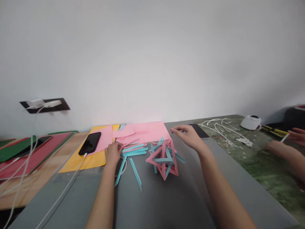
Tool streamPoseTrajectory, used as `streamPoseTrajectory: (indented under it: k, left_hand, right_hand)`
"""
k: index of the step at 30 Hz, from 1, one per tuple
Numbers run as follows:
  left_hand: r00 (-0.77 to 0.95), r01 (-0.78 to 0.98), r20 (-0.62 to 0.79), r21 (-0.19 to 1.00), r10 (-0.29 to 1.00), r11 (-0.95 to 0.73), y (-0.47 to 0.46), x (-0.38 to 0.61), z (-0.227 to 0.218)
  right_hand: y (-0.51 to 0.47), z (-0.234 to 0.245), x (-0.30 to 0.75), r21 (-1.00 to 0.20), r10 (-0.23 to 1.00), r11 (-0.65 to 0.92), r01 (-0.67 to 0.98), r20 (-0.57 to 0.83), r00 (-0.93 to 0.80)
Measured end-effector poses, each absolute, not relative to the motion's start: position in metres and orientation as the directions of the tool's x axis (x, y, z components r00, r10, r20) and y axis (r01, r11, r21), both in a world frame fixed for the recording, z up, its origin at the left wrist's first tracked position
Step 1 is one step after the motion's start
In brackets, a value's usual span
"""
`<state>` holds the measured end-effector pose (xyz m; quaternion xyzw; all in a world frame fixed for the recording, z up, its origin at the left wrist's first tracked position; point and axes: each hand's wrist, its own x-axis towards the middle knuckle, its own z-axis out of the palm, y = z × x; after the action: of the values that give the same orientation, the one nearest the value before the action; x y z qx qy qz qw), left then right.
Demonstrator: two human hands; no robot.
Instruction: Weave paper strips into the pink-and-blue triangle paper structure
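A pink and blue paper model of interlocked triangles (164, 158) stands on the grey table (166, 203). My right hand (188, 135) hovers just behind and to the right of it, fingers spread and holding nothing. My left hand (113, 152) rests with its fingers curled on a pile of folded blue and pink paper strips (133, 149) to the left of the model; whether it grips one I cannot tell. Two loose blue strips (135, 174) lie in front of that pile.
Pink sheets (150, 131) and a yellow sheet (78, 162) lie behind, with a black phone (90, 143) on a white cable. Red and green sheets (33, 152) lie at far left. Another phone (199, 130), white cords (222, 128) and another person's hands (289, 143) are at right.
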<state>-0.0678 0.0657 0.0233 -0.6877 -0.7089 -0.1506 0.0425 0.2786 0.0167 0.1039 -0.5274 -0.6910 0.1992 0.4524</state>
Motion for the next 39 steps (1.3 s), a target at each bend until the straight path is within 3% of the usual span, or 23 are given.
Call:
streamPoseTrajectory:
  k: [2,4,8,14,19,24,28,31,39]
  left_hand:
    - [-0.095,0.975,0.303,0.221,0.948,0.027,0.066,-0.068,0.030]
    - [-0.137,0.932,0.339,0.362,0.931,0.006,0.064,-0.066,0.043]
    - [-0.096,0.630,0.399,0.733,0.912,-0.254,0.048,-0.044,0.085]
    - [0.153,0.372,0.328,0.855,0.932,-0.362,0.012,0.006,0.127]
    - [0.219,0.285,0.281,0.898,0.934,-0.336,0.002,0.032,0.123]
    - [0.291,0.315,0.238,0.890,0.927,-0.328,-0.002,0.047,0.116]
    - [0.282,0.549,0.375,0.692,0.883,-0.469,0.001,0.046,0.102]
    - [0.519,0.563,0.278,0.601,0.809,-0.568,0.004,0.045,0.088]
    - [0.531,0.547,0.312,0.583,0.788,-0.600,0.005,0.059,0.077]
  right_hand:
    - [0.017,0.103,0.279,-0.754,0.909,0.364,0.547,0.417,-0.030]
    - [0.017,0.103,0.279,-0.754,0.903,0.365,0.547,0.430,-0.009]
    - [0.008,0.112,0.275,-0.736,0.845,0.446,0.509,0.533,0.031]
    - [-0.020,0.131,0.258,-0.664,0.796,0.592,0.456,0.572,-0.200]
    - [-0.039,0.120,0.259,-0.643,0.761,0.610,0.463,0.638,-0.117]
    - [-0.067,0.100,0.278,-0.623,0.732,0.565,0.541,0.681,0.021]
    - [-0.092,0.080,0.300,-0.704,0.745,0.382,0.599,0.618,0.251]
    - [-0.109,0.062,0.317,-0.766,0.753,0.266,0.585,0.544,0.370]
    - [-0.127,0.041,0.324,-0.702,0.780,0.229,0.674,0.547,0.304]
